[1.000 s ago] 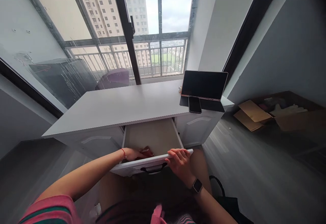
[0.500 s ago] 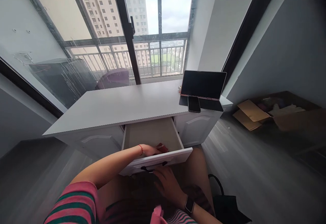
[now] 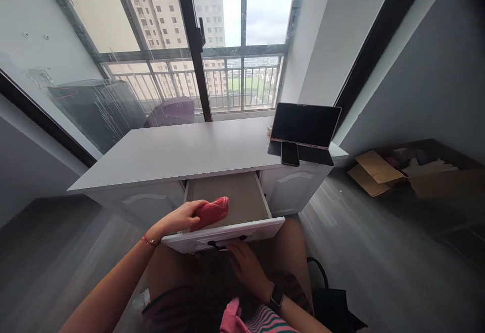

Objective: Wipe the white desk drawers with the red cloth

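Observation:
My left hand (image 3: 185,216) is closed around a folded red cloth (image 3: 214,211), holding it above the left front part of an open drawer (image 3: 246,199). Part of the cloth is covered by my fingers. Below the drawer front (image 3: 261,229), the fingers of my right hand (image 3: 246,262) are hooked at the black drawer handle (image 3: 217,245). My knees are on both sides of the drawer front.
The white desk top (image 3: 182,148) carries a tablet (image 3: 306,125) on a dark cover and a phone (image 3: 290,154) at its right end. An open cardboard box (image 3: 382,166) lies on the floor at right; a black bag (image 3: 333,305) stands beside my leg.
My left hand has come up out of the drawer and moved left, lifting the red cloth that was inside it. My right hand stays at the handle.

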`<state>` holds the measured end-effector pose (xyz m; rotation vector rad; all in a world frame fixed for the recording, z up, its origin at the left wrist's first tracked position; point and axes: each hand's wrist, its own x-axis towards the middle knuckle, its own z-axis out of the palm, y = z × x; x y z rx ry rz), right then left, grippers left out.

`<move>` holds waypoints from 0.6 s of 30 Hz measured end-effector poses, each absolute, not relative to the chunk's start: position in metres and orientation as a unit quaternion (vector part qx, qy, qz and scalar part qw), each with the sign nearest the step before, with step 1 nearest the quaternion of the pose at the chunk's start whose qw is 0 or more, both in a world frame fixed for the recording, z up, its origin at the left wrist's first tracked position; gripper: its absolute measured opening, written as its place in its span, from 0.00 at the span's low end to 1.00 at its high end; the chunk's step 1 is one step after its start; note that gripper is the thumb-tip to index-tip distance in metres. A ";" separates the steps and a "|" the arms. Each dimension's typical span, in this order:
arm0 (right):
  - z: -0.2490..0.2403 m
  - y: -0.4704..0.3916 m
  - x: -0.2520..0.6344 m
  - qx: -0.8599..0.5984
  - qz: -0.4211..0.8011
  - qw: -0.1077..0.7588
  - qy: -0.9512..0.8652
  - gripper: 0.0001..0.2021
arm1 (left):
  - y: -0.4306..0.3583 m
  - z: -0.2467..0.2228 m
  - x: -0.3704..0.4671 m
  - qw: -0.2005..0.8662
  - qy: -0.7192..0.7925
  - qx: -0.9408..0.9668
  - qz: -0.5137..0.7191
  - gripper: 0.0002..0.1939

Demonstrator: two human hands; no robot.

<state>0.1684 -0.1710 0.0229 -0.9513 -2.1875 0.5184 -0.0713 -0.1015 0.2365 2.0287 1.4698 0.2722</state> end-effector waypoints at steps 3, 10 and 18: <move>0.022 -0.168 0.165 -0.364 0.201 0.362 -0.834 0.18 | -0.156 0.240 -0.096 0.181 0.646 0.719 0.178 0.27; 0.019 -0.161 0.152 -0.364 0.195 0.372 -0.831 0.14 | -0.232 0.146 -0.070 0.004 0.744 0.605 0.284 0.22; 0.023 -0.160 0.151 -0.366 0.178 0.349 -0.844 0.17 | -0.208 0.091 -0.018 -0.101 0.697 0.607 0.368 0.20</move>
